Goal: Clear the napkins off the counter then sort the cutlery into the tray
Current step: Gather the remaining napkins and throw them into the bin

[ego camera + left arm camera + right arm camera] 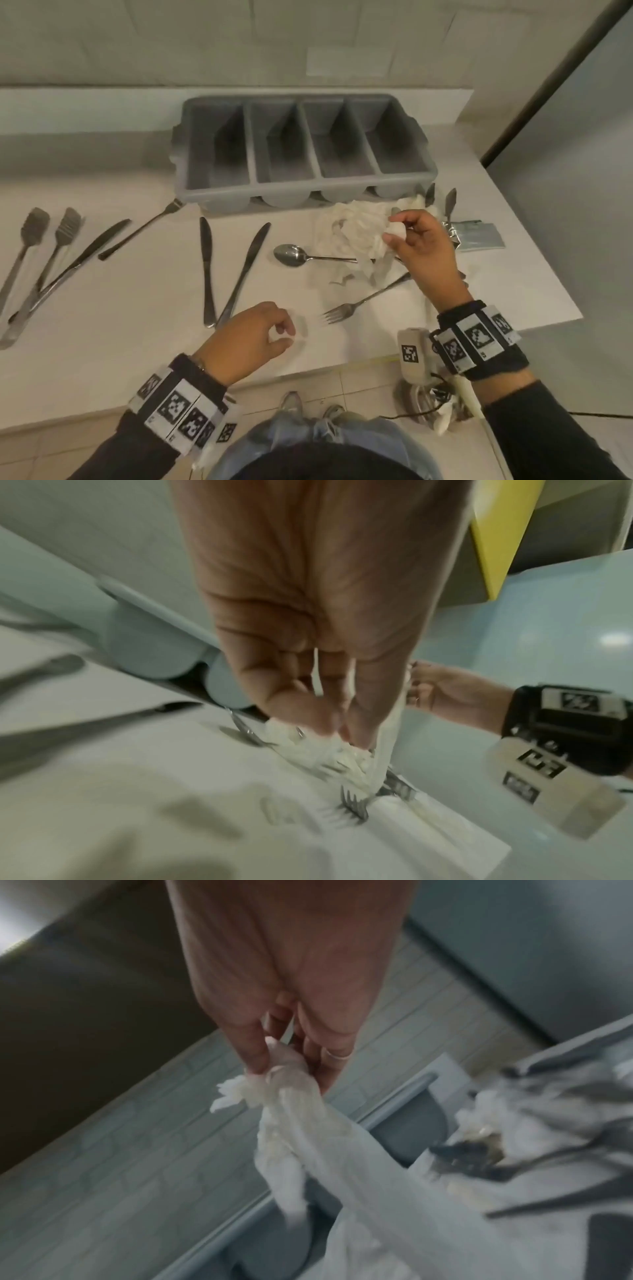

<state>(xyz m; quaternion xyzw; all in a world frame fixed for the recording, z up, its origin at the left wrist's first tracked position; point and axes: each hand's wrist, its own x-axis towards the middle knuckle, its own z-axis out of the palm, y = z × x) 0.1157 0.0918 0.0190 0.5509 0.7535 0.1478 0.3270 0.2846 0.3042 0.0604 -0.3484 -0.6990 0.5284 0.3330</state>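
Note:
A grey four-compartment tray (219, 202) stands at the back of the white counter. Crumpled white napkins (352, 229) lie just in front of its right end. My right hand (394, 228) pinches a napkin (308, 1123) between thumb and fingers and holds it raised, its tail hanging down. My left hand (282, 334) hovers near the counter's front edge with fingers curled, pinching a small white napkin scrap (278, 338). A spoon (291, 255) and a fork (346, 308) lie partly under the napkins. Two knives (207, 270) lie in the middle.
Several forks and a knife (85, 253) lie at the far left, and one fork (144, 229) points at the tray. More cutlery (450, 202) and foil packets (479, 233) sit behind the napkins at the right. The counter ends just right of the packets.

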